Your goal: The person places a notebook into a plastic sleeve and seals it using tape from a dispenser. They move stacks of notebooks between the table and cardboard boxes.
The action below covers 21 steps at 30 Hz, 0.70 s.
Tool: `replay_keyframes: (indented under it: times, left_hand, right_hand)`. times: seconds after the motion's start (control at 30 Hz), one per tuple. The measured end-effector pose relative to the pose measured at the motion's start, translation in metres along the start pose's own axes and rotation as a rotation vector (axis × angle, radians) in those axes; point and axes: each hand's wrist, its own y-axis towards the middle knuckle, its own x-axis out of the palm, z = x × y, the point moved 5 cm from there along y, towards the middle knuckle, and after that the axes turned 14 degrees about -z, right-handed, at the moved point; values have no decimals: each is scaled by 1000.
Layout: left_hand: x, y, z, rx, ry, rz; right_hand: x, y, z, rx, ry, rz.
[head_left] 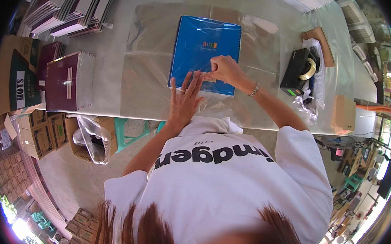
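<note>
A blue spiral-bound notebook (pixel 197 33) lies on a large sheet of clear plastic film (pixel 147 68) in the middle of the table, and glossy film also covers its front. My left hand (pixel 186 98) rests flat over the notebook's near edge, fingers apart, holding nothing. Close beside its fingertips, my right hand (pixel 228 73) is curled above the lower part of the cover with thumb and fingers pressed together. Whatever it pinches is too small or hidden to make out. A bracelet circles my right wrist.
At the right stands a black tape dispenser (pixel 294 70) with a roll of clear tape (pixel 308 69). Maroon notebooks (pixel 64 81) are stacked at the left, beside a cardboard box (pixel 15 75). More notebooks (pixel 70 4) lie far left. A small box (pixel 343 115) sits near the right edge.
</note>
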Motion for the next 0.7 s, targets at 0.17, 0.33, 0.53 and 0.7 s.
replay_keyframes:
  times: [0.17,0.33,0.53,0.7]
  left_hand:
    - [11,-13,-14,-52,77,-26]
    - [0,-17,-11,-127,64,-88]
    - [-15,-45,-17,-379,-839,304]
    - [43,-60,-15,-633,-2331,178]
  right_hand:
    - [5,-18,6,41,-210,141]
    - [12,-38,-8,-20,-401,359]
    - [-22,0,-18,-373,-481,482]
    - [-100,72,5,-320,-1,-11]
